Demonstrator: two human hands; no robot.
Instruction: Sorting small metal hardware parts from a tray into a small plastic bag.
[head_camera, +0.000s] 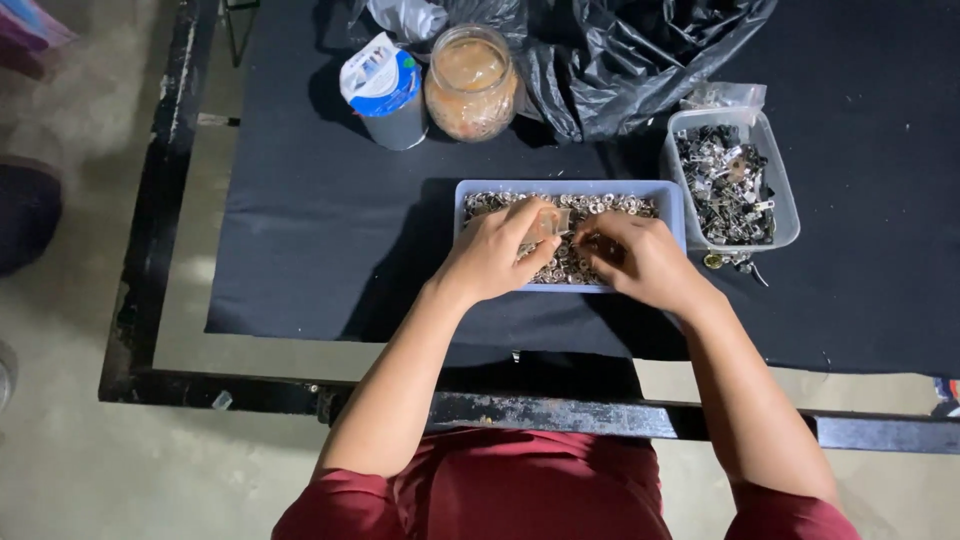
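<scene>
Blue tray (672, 205): shallow, rectangular, set on black cloth (330, 230) near the table's front edge; filled with small silvery rings (610, 206), loose and heaped.

Left hand (495, 252): over the tray's left half, fingers curled, pinching a small clear plastic piece (549, 224) between thumb and fingertips; piece held just above the rings.

Right hand (640, 258): over the tray's right half, fingers bent down among the rings, fingertips close to the clear piece; contents of the grasp hidden, so clenched or loose cannot be told.

Clear tub (788, 215): just right of the tray, almost touching; holds dark and silver metal clips. A few stray clips on the cloth at its near corner.

Glass jar (471, 85): behind the tray, upright, brownish contents.

Small carton (385, 90): left of the jar, blue and white, close beside it.

Black plastic bag (620, 60): crumpled, behind the tub and right of the jar.

Table frame (160, 200): black metal, worn paint, glass top showing beyond the cloth's edge.

Red garment (560, 490): worn by the person, at the bottom of the view.
</scene>
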